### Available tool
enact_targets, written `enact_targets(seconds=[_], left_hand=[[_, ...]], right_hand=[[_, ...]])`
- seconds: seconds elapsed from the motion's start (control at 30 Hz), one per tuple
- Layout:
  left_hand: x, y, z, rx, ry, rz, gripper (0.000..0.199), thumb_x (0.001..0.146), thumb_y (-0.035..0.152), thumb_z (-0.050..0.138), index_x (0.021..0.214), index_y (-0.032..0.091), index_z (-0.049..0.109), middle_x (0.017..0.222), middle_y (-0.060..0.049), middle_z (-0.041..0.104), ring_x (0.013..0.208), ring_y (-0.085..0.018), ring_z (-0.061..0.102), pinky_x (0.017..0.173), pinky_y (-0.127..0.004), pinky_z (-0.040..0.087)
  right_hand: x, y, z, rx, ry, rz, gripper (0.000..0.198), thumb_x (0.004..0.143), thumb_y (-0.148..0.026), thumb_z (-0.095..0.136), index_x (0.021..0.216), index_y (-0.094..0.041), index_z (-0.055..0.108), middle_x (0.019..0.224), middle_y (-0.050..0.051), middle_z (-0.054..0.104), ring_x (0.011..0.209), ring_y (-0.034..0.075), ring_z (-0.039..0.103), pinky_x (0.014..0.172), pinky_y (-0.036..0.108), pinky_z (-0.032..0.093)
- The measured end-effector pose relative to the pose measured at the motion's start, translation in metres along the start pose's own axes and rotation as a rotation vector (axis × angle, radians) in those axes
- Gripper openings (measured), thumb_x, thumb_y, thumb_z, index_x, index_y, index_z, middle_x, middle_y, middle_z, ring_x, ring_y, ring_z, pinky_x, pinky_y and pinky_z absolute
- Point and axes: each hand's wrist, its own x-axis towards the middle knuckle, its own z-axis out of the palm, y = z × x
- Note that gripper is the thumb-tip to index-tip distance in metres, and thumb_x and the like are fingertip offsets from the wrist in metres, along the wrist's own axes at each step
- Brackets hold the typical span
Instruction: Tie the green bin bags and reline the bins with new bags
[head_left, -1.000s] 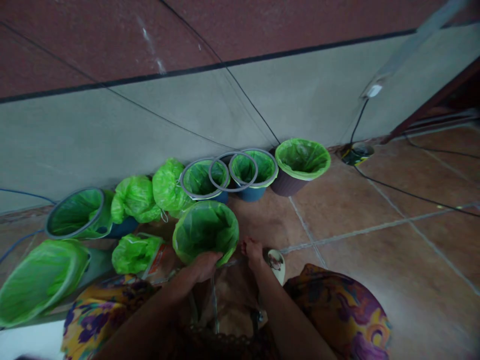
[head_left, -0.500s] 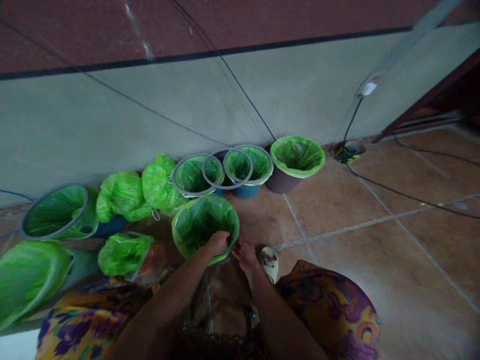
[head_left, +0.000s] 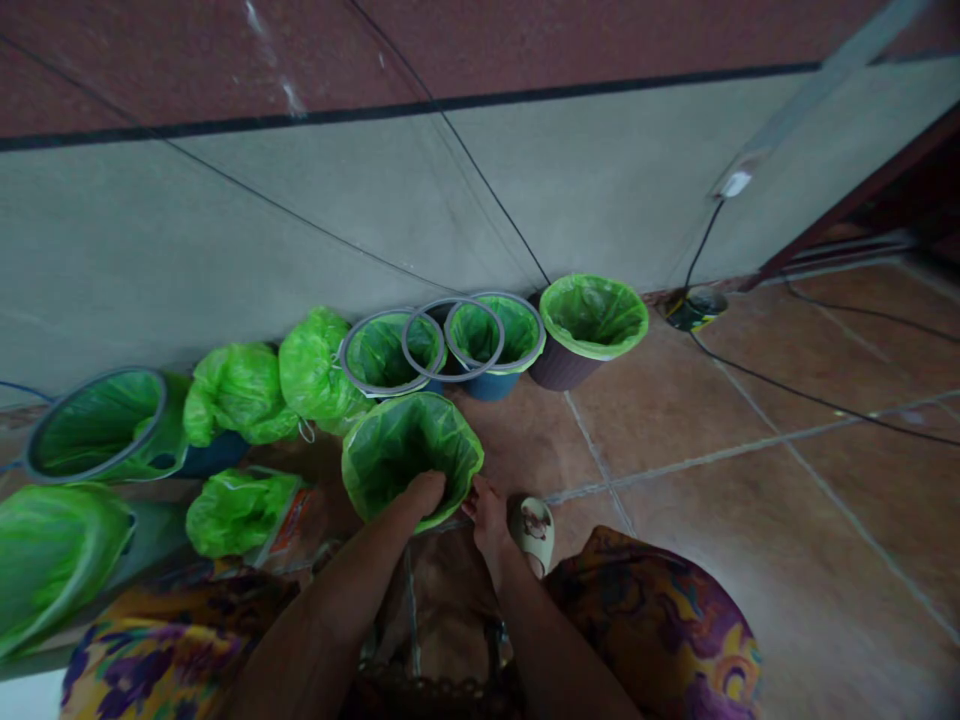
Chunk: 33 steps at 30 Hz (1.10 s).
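Note:
Right in front of me stands a bin lined with a thin green bag (head_left: 375,440), its bag folded over the rim. My left hand (head_left: 429,492) reaches down inside the near right part of this bin; its fingers are hidden by the hand and the bag. At the right of the rim, from outside, my right hand (head_left: 486,508) is closed with curled fingers on the edge of the green bin liner. Just behind this bin are two blue bins with green liners (head_left: 491,385), topped by grey rim rings (head_left: 480,375).
A dark ribbed bin (head_left: 562,368) with a green liner stands by the wall. To the left are knotted green bags (head_left: 240,395), a grey-rimmed bin (head_left: 101,465) and a pack of green bags (head_left: 240,510). A black cable (head_left: 795,392) crosses the tiles. A slipper (head_left: 534,530) is beside my right hand.
My left hand has sunk deeper into the bin, so its fingers no longer show. The liner's right edge bulges slightly outward. My right hand has stayed nearly in place.

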Motion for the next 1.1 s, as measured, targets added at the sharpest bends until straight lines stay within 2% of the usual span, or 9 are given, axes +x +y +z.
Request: enact_targets(seconds=[0.07, 0.13, 0.27, 0.37, 0.53, 0.73, 0.83, 0.97, 1.1], left_hand=[[-0.006, 0.002, -0.006, 0.022, 0.009, -0.023, 0.017, 0.087, 0.020, 0.061, 0.100, 0.010, 0.067, 0.104, -0.009, 0.068, 0.098, -0.022, 0.064, 0.087, -0.036, 0.051], [-0.016, 0.005, -0.015, 0.042, 0.040, -0.044, 0.020, 0.084, 0.011, 0.059, 0.101, 0.009, 0.068, 0.107, -0.012, 0.069, 0.103, -0.025, 0.064, 0.091, -0.033, 0.047], [-0.041, 0.018, -0.027, -0.056, 0.184, -0.017, 0.025, 0.091, 0.024, 0.050, 0.109, 0.016, 0.065, 0.111, -0.009, 0.069, 0.104, -0.020, 0.063, 0.092, -0.028, 0.044], [-0.057, 0.033, -0.025, -0.186, 0.207, 0.054, 0.022, 0.088, 0.035, 0.055, 0.095, 0.019, 0.068, 0.097, -0.005, 0.072, 0.091, -0.017, 0.065, 0.082, -0.025, 0.046], [-0.058, 0.050, -0.013, -0.153, 0.225, 0.054, 0.014, 0.083, 0.016, 0.054, 0.085, 0.019, 0.068, 0.086, -0.003, 0.071, 0.083, -0.015, 0.063, 0.077, -0.024, 0.044], [-0.042, 0.040, -0.005, -0.348, 0.231, -0.027, 0.011, 0.076, 0.013, 0.057, 0.075, 0.016, 0.068, 0.073, -0.001, 0.068, 0.074, -0.014, 0.062, 0.070, -0.023, 0.044], [-0.040, 0.031, -0.004, -0.525, 0.242, -0.054, 0.007, 0.073, 0.020, 0.061, 0.069, 0.015, 0.065, 0.066, 0.001, 0.064, 0.067, -0.013, 0.059, 0.065, -0.022, 0.043], [-0.044, 0.024, -0.008, -0.752, 0.217, -0.077, 0.017, 0.069, 0.030, 0.065, 0.065, 0.015, 0.061, 0.060, 0.003, 0.057, 0.062, -0.011, 0.054, 0.061, -0.022, 0.040], [-0.049, 0.020, -0.013, -0.766, 0.197, -0.063, 0.019, 0.068, 0.033, 0.065, 0.065, 0.015, 0.059, 0.059, 0.004, 0.054, 0.059, -0.011, 0.051, 0.060, -0.023, 0.038]], right_hand=[[0.000, 0.000, 0.000, -0.004, -0.011, -0.031, 0.020, 0.067, -0.038, 0.064, 0.071, -0.019, 0.058, 0.062, -0.001, 0.061, 0.053, 0.010, 0.053, 0.052, 0.021, 0.044], [0.001, -0.001, 0.000, -0.011, -0.004, -0.061, 0.021, 0.065, -0.038, 0.065, 0.067, -0.019, 0.058, 0.058, -0.002, 0.059, 0.050, 0.009, 0.051, 0.050, 0.021, 0.042], [0.007, -0.001, 0.000, -0.018, 0.045, -0.100, 0.023, 0.061, -0.039, 0.067, 0.066, -0.018, 0.060, 0.055, -0.001, 0.058, 0.049, 0.011, 0.051, 0.048, 0.022, 0.040], [0.011, 0.003, 0.000, 0.015, 0.065, -0.133, 0.023, 0.058, -0.038, 0.068, 0.065, -0.018, 0.060, 0.055, -0.003, 0.057, 0.050, 0.011, 0.051, 0.049, 0.022, 0.040], [0.016, 0.012, -0.002, -0.007, 0.067, -0.222, 0.027, 0.056, -0.040, 0.069, 0.067, -0.016, 0.062, 0.056, -0.003, 0.059, 0.052, 0.011, 0.052, 0.052, 0.024, 0.042], [0.022, 0.013, -0.007, -0.227, 0.138, -0.333, 0.026, 0.064, -0.042, 0.065, 0.064, -0.016, 0.063, 0.055, 0.001, 0.062, 0.057, 0.015, 0.057, 0.052, 0.025, 0.044], [0.026, 0.013, -0.006, -0.255, 0.148, -0.307, 0.024, 0.066, -0.040, 0.063, 0.061, -0.017, 0.061, 0.050, 0.000, 0.058, 0.051, 0.014, 0.053, 0.048, 0.024, 0.040], [0.029, 0.013, -0.005, -0.197, 0.147, -0.251, 0.018, 0.063, -0.034, 0.063, 0.062, -0.016, 0.060, 0.050, -0.002, 0.056, 0.046, 0.011, 0.049, 0.044, 0.022, 0.039], [0.029, 0.013, -0.008, -0.178, 0.147, -0.216, 0.020, 0.063, -0.036, 0.063, 0.062, -0.017, 0.059, 0.048, -0.003, 0.053, 0.044, 0.011, 0.048, 0.043, 0.023, 0.039]])
